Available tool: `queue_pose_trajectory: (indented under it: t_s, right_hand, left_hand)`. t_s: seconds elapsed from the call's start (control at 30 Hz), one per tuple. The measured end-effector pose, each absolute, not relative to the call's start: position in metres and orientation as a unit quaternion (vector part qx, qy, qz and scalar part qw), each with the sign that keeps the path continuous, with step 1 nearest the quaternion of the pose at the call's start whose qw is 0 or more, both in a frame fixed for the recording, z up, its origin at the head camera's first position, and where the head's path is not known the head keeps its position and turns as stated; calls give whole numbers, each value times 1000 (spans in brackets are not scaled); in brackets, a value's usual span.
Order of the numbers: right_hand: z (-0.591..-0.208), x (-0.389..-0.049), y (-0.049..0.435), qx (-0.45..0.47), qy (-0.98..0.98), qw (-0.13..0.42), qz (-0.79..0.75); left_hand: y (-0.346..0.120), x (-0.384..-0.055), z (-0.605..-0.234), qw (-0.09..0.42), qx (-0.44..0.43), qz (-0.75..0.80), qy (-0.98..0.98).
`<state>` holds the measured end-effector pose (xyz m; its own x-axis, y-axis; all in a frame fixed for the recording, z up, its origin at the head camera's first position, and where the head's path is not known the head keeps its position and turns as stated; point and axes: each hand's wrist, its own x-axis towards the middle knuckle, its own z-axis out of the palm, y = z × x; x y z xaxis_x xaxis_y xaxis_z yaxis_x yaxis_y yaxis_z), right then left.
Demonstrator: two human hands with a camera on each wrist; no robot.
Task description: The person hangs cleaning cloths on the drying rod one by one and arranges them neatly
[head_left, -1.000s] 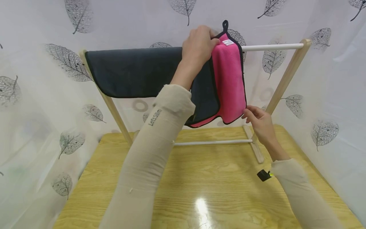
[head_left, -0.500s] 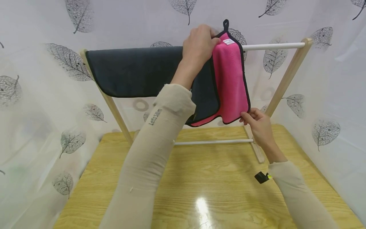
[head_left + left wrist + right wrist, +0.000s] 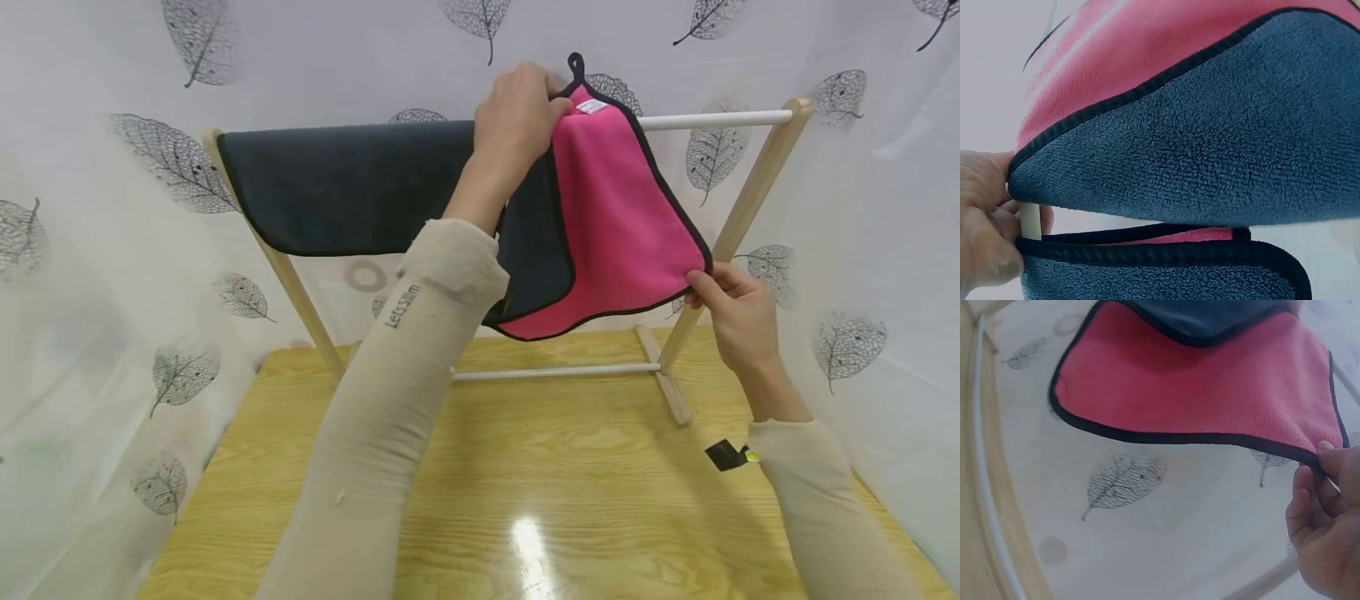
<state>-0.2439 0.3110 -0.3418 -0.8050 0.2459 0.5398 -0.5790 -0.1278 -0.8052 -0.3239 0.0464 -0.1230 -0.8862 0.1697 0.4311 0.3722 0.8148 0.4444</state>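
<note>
A pink-and-dark-blue towel point(image 3: 630, 217) with black edging hangs at the rack's top rail point(image 3: 720, 120), its pink face turned outward on the right. My left hand point(image 3: 517, 117) grips the towel's top edge at the rail, just left of a black loop and a white label. In the left wrist view, this hand point(image 3: 982, 225) is around the white rail, with towel edges above and below. Thumb and fingers of my right hand point(image 3: 742, 325) pinch the lower right corner, holding it out to the right. A second dark towel point(image 3: 337, 192) drapes over the left part of the rail.
The wooden rack's right post point(image 3: 757, 192) stands behind the right hand, with a white lower bar point(image 3: 555, 372) near the yellow wood-grain table point(image 3: 555, 483). A small black device point(image 3: 726, 455) sits by the right cuff. Leaf-patterned sheeting point(image 3: 847, 208) surrounds the table.
The right hand has moved right and slightly up with the pinched corner, spreading the pink face wider. The left hand keeps its grip at the rail.
</note>
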Motion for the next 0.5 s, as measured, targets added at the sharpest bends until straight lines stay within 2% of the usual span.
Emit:
queue_pose_trajectory:
  t_s: [0.23, 0.5]
  right_hand:
    - [-317, -248, 337, 150, -577, 315, 738]
    - [-274, -254, 362, 116, -569, 350, 735]
  left_hand:
    - [45, -325, -123, 187, -144, -264, -935]
    - [44, -328, -122, 179, -144, -259, -938]
